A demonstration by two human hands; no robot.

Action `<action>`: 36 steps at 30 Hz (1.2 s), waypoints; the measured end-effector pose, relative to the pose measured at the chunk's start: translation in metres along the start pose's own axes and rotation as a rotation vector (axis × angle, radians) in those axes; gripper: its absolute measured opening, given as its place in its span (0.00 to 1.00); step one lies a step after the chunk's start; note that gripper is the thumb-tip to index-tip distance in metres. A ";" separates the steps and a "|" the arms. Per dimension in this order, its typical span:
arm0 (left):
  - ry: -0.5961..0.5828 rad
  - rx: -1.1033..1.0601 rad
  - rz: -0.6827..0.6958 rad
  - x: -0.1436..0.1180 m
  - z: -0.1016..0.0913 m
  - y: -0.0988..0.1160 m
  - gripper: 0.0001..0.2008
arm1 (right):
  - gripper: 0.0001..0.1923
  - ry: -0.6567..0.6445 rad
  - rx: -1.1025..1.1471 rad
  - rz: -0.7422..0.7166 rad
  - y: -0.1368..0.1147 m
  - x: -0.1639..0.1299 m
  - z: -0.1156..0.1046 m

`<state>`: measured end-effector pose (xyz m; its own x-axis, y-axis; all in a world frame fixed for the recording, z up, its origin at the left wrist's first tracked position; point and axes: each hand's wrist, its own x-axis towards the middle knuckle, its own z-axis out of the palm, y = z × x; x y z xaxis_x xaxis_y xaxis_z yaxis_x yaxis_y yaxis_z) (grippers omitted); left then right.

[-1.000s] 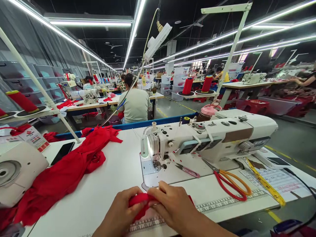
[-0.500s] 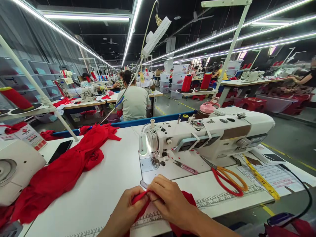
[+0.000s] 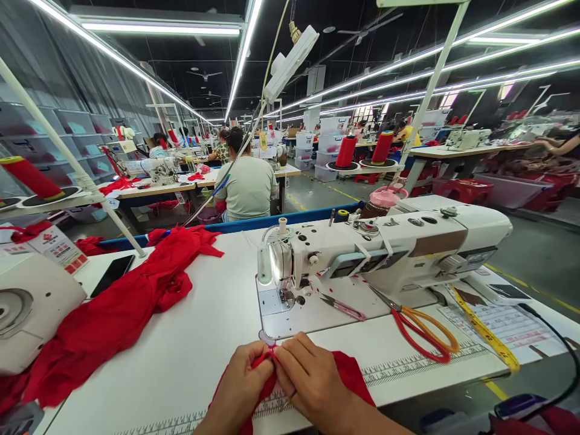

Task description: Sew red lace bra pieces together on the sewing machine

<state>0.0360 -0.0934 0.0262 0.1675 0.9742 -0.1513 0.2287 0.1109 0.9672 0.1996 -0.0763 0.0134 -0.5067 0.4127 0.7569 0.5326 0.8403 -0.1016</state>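
Note:
My left hand (image 3: 239, 388) and my right hand (image 3: 312, 380) meet at the near edge of the white table (image 3: 181, 338), both pinching a small piece of red fabric (image 3: 348, 371). Fingertips press together on its folded edge, and the rest spreads beneath my right hand over the printed ruler. Just beyond stands the white sewing machine (image 3: 385, 248), its needle area (image 3: 287, 296) a short way ahead of my hands.
A long pile of red fabric (image 3: 118, 308) lies to the left, beside a black phone (image 3: 113, 275). Orange-handled scissors (image 3: 421, 329), thread snips (image 3: 342, 308) and a yellow tape measure (image 3: 487, 332) lie to the right. A seated person (image 3: 247, 187) works at the table ahead.
My hands have shifted slightly toward the machine bed and worked the red piece; more of it now spreads out under my right hand. Fingertips pinch closer together.

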 end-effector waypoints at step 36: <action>0.165 0.631 0.624 -0.041 -0.010 -0.009 0.04 | 0.04 -0.573 0.665 0.464 0.012 0.025 -0.072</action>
<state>0.0171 -0.1328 0.0254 0.3089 0.8425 0.4413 0.6343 -0.5283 0.5644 0.2424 -0.0814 0.0779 -0.6889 0.7108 0.1417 0.3612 0.5061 -0.7832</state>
